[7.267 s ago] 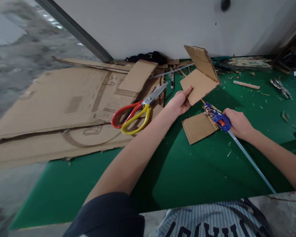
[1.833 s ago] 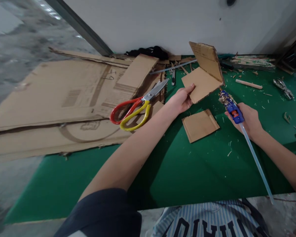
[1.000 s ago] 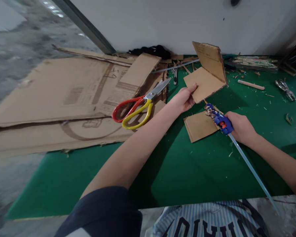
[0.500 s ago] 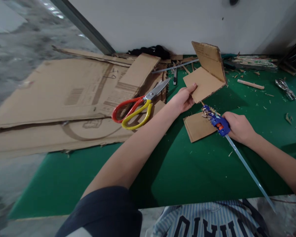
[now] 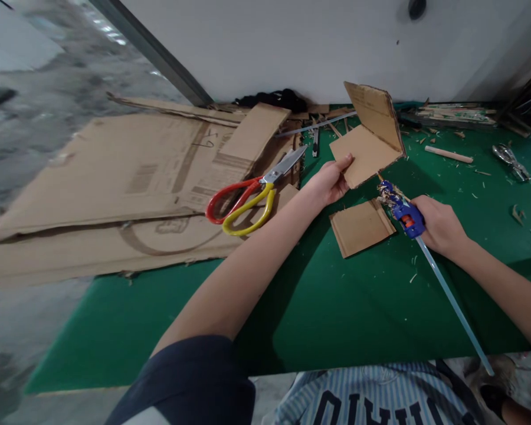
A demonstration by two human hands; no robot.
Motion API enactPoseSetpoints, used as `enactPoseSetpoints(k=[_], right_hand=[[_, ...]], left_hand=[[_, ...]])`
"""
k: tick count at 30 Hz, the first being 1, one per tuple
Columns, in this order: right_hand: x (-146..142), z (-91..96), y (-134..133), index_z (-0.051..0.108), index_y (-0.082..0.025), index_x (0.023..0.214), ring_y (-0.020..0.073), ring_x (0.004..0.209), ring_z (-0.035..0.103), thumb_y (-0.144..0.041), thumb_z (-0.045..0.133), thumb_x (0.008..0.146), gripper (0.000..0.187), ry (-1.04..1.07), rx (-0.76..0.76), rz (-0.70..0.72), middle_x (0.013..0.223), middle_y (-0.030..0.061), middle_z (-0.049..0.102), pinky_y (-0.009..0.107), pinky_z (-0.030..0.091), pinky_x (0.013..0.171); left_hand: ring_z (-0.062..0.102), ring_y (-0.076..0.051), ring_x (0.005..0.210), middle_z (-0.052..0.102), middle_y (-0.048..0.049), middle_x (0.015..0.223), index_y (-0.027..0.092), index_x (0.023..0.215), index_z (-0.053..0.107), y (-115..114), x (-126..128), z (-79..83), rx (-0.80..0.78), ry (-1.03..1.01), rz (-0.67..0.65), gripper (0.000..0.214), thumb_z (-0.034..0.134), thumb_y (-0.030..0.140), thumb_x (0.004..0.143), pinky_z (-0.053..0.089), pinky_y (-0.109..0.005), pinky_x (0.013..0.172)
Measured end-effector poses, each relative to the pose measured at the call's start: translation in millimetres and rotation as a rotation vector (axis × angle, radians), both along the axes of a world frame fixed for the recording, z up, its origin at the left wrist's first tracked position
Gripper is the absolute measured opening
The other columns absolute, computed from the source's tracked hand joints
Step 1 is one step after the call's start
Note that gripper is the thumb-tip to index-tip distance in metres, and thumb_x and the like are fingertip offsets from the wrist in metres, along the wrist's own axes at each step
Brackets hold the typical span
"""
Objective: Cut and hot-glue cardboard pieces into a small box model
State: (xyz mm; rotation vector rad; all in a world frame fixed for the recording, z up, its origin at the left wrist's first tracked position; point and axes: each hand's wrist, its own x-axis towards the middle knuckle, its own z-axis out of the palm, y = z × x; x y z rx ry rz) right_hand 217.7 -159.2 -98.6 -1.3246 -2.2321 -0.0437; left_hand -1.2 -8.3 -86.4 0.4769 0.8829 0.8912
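Observation:
My left hand (image 5: 334,179) pinches the near left corner of an L-shaped cardboard piece (image 5: 366,154), one panel lying roughly flat and the other standing up at its far right side. In my right hand (image 5: 440,224) is a blue glue gun (image 5: 407,217), its tip at the near edge of the flat panel. Scraps cling around the nozzle. A long clear glue stick (image 5: 455,307) sticks out of the gun's back towards me. Below the held piece, a loose cardboard square (image 5: 361,229) lies on the green table (image 5: 336,319).
Red-and-yellow-handled scissors (image 5: 256,192) lie on large cardboard sheets (image 5: 115,171) at left. A utility knife (image 5: 315,141), a wooden stick (image 5: 449,154), a shiny metal-looking tool (image 5: 511,162) and a bundle of thin sticks (image 5: 455,112) are on the table's far side.
The glue gun in my right hand has moved rightward along the near edge of the cardboard piece, uncovering more of the loose square. My left hand keeps its hold; the view has shifted slightly.

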Motion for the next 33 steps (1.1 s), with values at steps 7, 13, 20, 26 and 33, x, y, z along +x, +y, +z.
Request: enactPoseSetpoints(k=[7, 13, 20, 26, 33], right_hand=[[-7.7, -3.5, 1.7, 0.056, -0.018, 0.098, 0.0206, 0.07, 0.062, -0.034, 0.05, 0.094, 0.017, 0.001, -0.038, 0.014, 0.086, 0.0106, 0.068, 0.027, 0.036, 0.052], [-12.0, -0.9, 1.0, 0.058, -0.015, 0.099, 0.0198, 0.067, 0.062, -0.034, 0.052, 0.096, 0.02, -0.043, 0.014, 0.07, 0.086, 0.0116, 0.069, 0.027, 0.037, 0.05], [-2.2, -1.5, 4.5, 0.058, -0.017, 0.098, 0.0197, 0.069, 0.063, -0.028, 0.055, 0.092, 0.014, -0.01, 0.06, 0.038, 0.086, 0.01, 0.068, 0.027, 0.037, 0.051], [11.7, -3.8, 9.1, 0.056, -0.019, 0.095, 0.0194, 0.066, 0.06, -0.024, 0.054, 0.087, 0.01, 0.03, 0.061, -0.021, 0.082, 0.0074, 0.067, 0.028, 0.039, 0.053], [6.2, -6.2, 8.0, 0.057, -0.018, 0.097, 0.0221, 0.07, 0.063, -0.028, 0.054, 0.087, 0.014, -0.006, 0.001, -0.012, 0.086, 0.0101, 0.068, 0.029, 0.038, 0.053]], left_hand=[[0.075, -0.015, 0.064, 0.078, -0.007, 0.077, 0.0, 0.142, 0.052, 0.8, -0.5, -2.5, 0.0, 0.006, -0.015, 0.042, 0.05, 0.017, 0.103, 0.064, -0.022, 0.071], [0.074, -0.014, 0.061, 0.077, -0.0065, 0.074, 0.0, 0.141, 0.052, 0.0, 0.7, -0.6, 0.008, 0.019, -0.004, 0.041, 0.049, 0.017, 0.104, 0.065, -0.021, 0.073], [0.074, -0.015, 0.061, 0.078, -0.0072, 0.076, 0.002, 0.141, 0.052, 1.0, -0.1, -1.7, -0.002, 0.017, -0.011, 0.041, 0.049, 0.018, 0.103, 0.065, -0.022, 0.07], [0.074, -0.015, 0.059, 0.077, -0.0065, 0.074, 0.0, 0.144, 0.049, 0.2, -0.2, 0.1, -0.005, 0.007, -0.012, 0.044, 0.049, 0.017, 0.104, 0.065, -0.022, 0.07], [0.072, -0.013, 0.054, 0.076, -0.0037, 0.069, 0.003, 0.141, 0.052, -1.6, -0.1, 3.1, -0.032, 0.008, 0.009, 0.04, 0.051, 0.016, 0.103, 0.064, -0.018, 0.064]])
